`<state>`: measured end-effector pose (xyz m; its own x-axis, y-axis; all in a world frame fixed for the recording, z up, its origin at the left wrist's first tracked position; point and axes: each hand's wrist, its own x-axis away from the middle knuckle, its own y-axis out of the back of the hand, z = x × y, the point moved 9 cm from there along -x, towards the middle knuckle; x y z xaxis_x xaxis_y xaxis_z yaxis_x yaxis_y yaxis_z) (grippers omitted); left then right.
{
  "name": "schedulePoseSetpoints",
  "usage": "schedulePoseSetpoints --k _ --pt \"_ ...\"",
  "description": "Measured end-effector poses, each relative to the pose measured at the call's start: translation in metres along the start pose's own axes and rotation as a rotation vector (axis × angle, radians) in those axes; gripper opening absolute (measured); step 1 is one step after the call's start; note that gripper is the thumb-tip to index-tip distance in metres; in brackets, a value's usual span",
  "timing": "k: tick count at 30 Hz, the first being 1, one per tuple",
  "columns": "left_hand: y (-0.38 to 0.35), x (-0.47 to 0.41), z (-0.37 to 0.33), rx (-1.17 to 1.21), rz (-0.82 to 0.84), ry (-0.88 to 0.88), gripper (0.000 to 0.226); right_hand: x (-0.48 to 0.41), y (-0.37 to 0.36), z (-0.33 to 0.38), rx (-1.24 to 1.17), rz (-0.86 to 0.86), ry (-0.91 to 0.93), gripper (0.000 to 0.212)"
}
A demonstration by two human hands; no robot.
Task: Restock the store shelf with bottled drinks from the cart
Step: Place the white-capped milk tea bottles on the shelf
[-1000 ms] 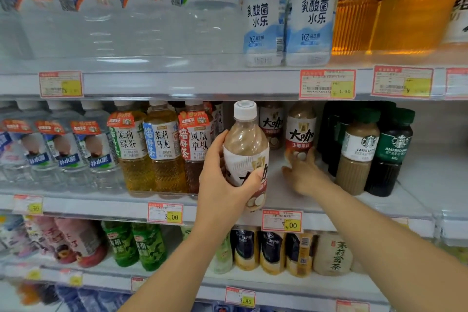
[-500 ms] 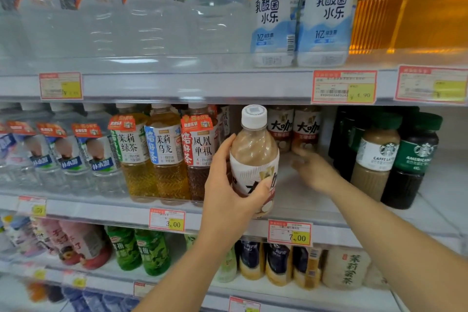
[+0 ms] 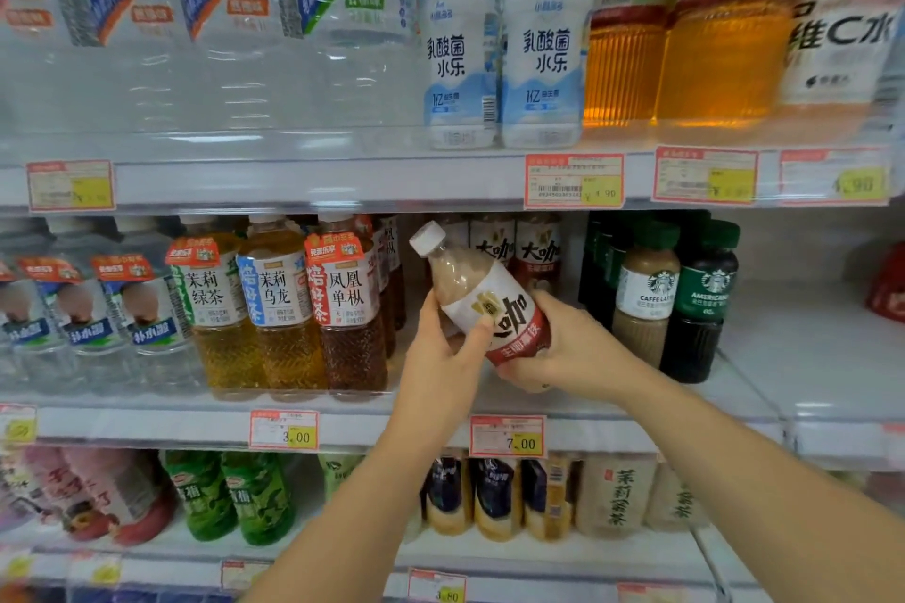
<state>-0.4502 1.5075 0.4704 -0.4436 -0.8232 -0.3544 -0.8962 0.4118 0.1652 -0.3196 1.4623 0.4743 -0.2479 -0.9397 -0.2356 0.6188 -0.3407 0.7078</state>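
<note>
A milk-coffee bottle with a white cap and a white and red label is tilted, its cap pointing up and left, in front of the middle shelf. My left hand grips its left side, thumb across the label. My right hand cups its red bottom end from the right. Two matching coffee bottles stand upright at the back of the shelf, right behind the held one. The cart is out of view.
Amber tea bottles stand left of the gap, dark Starbucks bottles to its right. Bare shelf surface lies further right. The top shelf holds water and white yoghurt-drink bottles; the lower shelf holds more drinks.
The bottle has tipped from upright to slanted. My right hand left the shelved bottles and came back onto the held bottle's base. The view moved closer to the shelf.
</note>
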Motion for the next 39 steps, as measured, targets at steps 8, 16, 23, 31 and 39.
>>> schedulePoseSetpoints --k 8,16,23,31,39 --pt "0.027 0.008 0.046 -0.798 0.171 -0.06 0.042 -0.047 -0.008 -0.051 -0.188 -0.244 -0.19 0.061" --pt "0.025 0.014 0.041 -0.842 0.109 -0.293 0.034 -0.062 -0.001 -0.084 -0.214 -0.363 -0.342 0.07" --pt "0.026 0.014 0.043 -0.831 0.091 -0.333 0.032 -0.04 -0.01 -0.061 0.072 -0.306 -0.298 0.087" --pt "0.026 0.013 0.044 -0.823 0.093 -0.332 0.03 -0.054 -0.013 -0.064 0.262 -0.162 -0.278 0.061" --pt "0.025 0.013 0.047 -0.833 0.093 -0.361 0.03 -0.065 -0.006 -0.078 0.24 -0.162 -0.307 0.057"
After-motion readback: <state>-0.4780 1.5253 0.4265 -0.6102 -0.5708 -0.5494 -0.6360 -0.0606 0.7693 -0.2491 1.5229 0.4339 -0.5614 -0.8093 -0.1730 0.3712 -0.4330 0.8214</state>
